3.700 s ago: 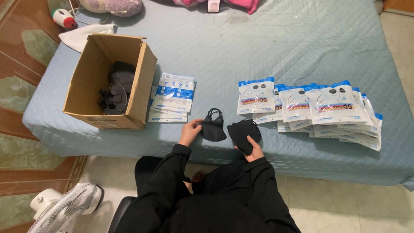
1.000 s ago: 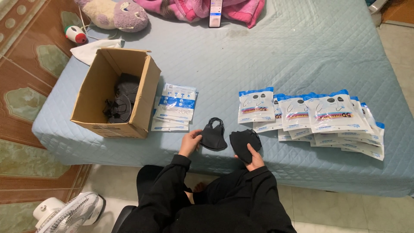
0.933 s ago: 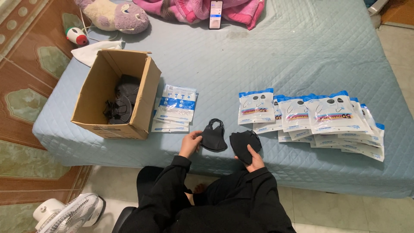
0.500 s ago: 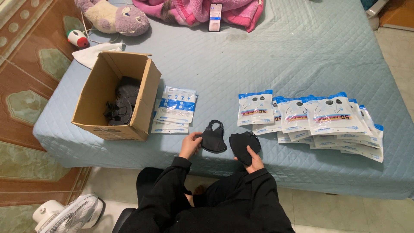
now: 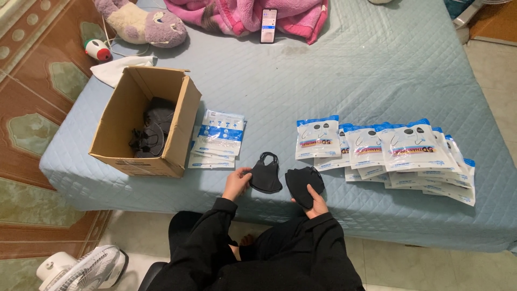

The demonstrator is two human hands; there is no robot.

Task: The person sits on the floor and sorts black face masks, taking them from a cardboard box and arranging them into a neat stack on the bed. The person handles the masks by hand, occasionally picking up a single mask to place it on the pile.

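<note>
Matt black cloth masks (image 5: 266, 177), glossy plastic packets (image 5: 377, 148), brown cardboard box (image 5: 141, 129), quilted cloth bedcover (image 5: 350, 75).

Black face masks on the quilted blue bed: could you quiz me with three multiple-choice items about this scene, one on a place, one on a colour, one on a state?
1. Where does the brown cardboard box stand?
A. On the left part of the quilted blue bed
B. On the tiled floor
C. On the person's lap

2. What colour trims the white sealed mask packets to the right?
A. Red
B. Blue
C. Green

3. What is the state of the cardboard box?
A. Taped shut
B. Crushed flat
C. Open, with dark masks inside

Answers:
1 A: the box sits on the bed near its left edge, beside a small stack of flat packets.
2 B: each packet has a blue top band.
3 C: its flaps stand open and dark items lie within.

Meanwhile the left hand touches one black fabric face mask; the right hand holds another black mask.
</note>
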